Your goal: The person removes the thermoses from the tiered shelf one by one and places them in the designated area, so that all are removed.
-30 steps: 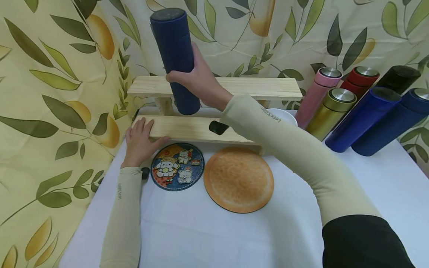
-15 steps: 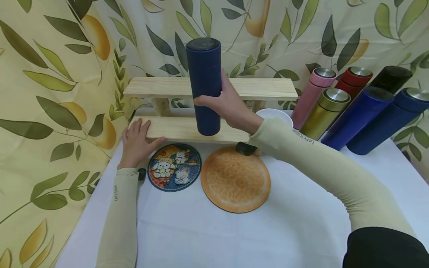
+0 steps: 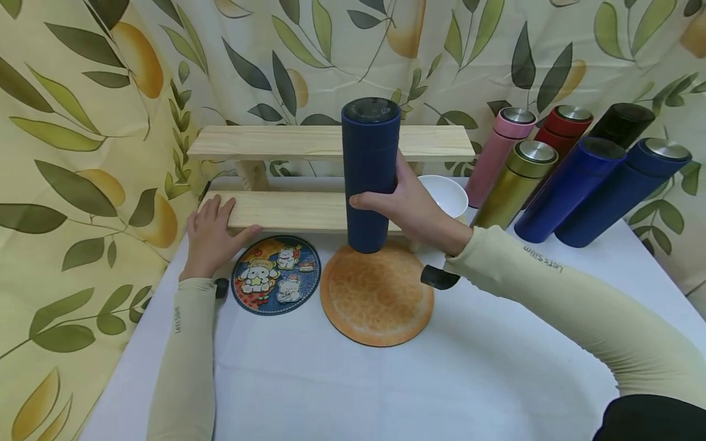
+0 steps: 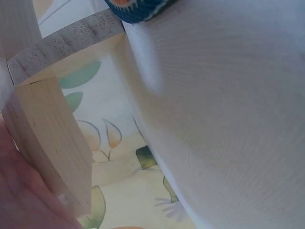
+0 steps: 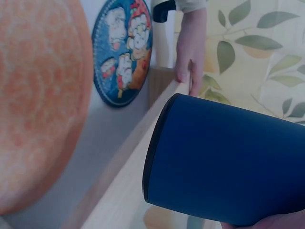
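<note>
In the head view my right hand grips a navy blue thermos bottle round its lower half. The bottle is upright, its base in front of the lower board and overlapping the rear edge of a round brown mat. In the right wrist view, the bottle hides part of the wooden board. My left hand rests on the left end of the two-tier wooden shelf's lower board, fingers on top and thumb along the front edge. Beside it lies a round blue mat with cartoon animals.
Several bottles stand at the right: pink, gold, red, black, bright blue and dark blue. A white bowl sits behind my right hand. The upper board runs along the back.
My right hand has brought the navy thermos bottle right, down and toward the front, from over the shelf to above the brown mat's rear edge. My left hand stays on the lower board.
</note>
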A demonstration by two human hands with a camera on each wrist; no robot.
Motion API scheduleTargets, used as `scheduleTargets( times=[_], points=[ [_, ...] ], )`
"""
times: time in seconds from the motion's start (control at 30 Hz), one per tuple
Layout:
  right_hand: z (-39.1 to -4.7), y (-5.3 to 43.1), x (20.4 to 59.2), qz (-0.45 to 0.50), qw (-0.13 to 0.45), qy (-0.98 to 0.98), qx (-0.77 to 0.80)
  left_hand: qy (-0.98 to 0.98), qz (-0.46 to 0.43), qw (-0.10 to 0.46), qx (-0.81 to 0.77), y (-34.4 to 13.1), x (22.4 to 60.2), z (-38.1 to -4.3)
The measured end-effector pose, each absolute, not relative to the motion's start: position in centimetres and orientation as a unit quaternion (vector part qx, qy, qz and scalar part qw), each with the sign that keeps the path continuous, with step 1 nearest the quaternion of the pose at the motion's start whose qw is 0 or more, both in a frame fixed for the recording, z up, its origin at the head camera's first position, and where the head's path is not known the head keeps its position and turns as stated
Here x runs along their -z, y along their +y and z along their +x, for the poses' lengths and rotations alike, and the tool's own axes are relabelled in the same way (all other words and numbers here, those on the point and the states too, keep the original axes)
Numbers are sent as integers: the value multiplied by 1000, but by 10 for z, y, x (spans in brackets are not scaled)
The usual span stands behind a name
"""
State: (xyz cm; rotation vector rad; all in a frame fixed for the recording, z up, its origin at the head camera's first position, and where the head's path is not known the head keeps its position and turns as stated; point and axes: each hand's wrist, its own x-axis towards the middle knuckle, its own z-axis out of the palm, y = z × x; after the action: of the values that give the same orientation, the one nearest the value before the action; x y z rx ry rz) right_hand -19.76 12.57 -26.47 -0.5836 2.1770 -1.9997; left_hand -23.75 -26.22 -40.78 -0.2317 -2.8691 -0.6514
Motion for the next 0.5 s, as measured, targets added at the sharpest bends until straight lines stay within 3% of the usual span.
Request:
scheduleTargets(
  times=[0.5],
  points=[
    [-154, 188, 274, -141, 53, 729, 668, -966, -81, 88, 228, -261, 406, -235]
  ],
)
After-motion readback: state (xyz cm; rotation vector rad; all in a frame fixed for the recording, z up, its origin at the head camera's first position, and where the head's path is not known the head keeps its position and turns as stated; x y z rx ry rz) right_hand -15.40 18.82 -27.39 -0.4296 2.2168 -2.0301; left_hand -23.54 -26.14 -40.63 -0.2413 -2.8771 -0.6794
